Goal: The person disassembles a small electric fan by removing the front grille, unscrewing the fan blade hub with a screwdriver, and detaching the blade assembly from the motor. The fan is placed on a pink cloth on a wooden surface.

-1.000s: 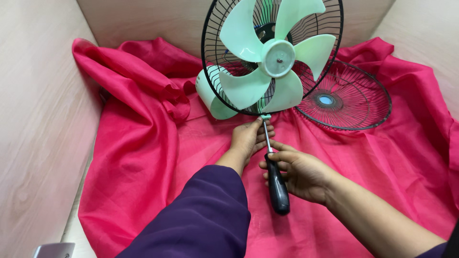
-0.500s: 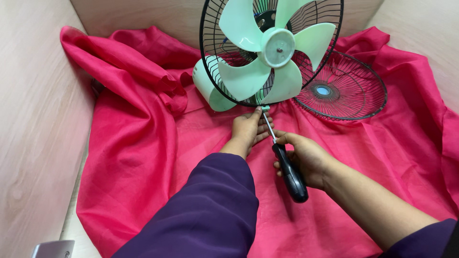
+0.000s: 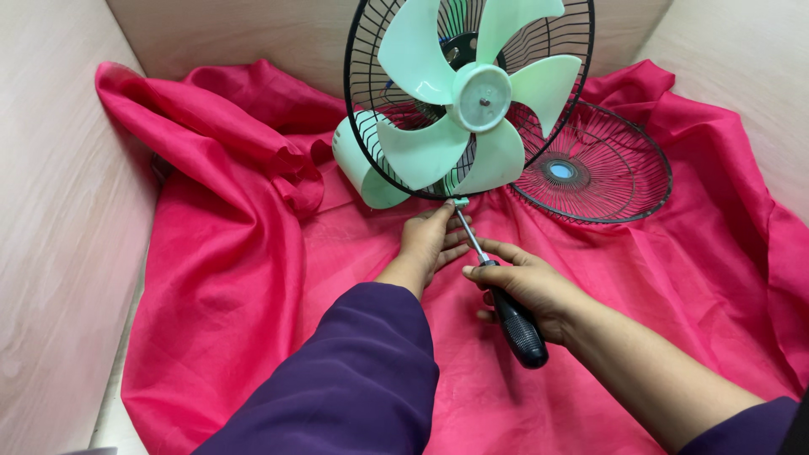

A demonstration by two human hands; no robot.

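Looking down from my head camera, my right hand (image 3: 524, 288) is wrapped around the black handle of a screwdriver (image 3: 503, 295), fingers curled closed on the grip, with my forefinger lying along the top near where the metal shaft begins. The shaft slants up and to the left, and its tip meets a small pale green clip (image 3: 461, 202) at the bottom edge of the fan's black wire guard (image 3: 358, 126). My left hand (image 3: 431, 238) rests just beside that shaft, fingers loosely bent and lying against the pink cloth (image 3: 236, 278), its fingertips reaching up to the clip at the guard's rim; it grips nothing that I can see. The fan stands upright before me, its mint-green blades (image 3: 421, 152) spread around a round hub (image 3: 480, 86), and the pale green motor housing (image 3: 358, 164) shows behind the wires on the left. To the right, the other half of the guard (image 3: 619, 168) lies flat on the cloth, a blue disc at its centre. Light wooden walls (image 3: 59, 211) surround the cloth.
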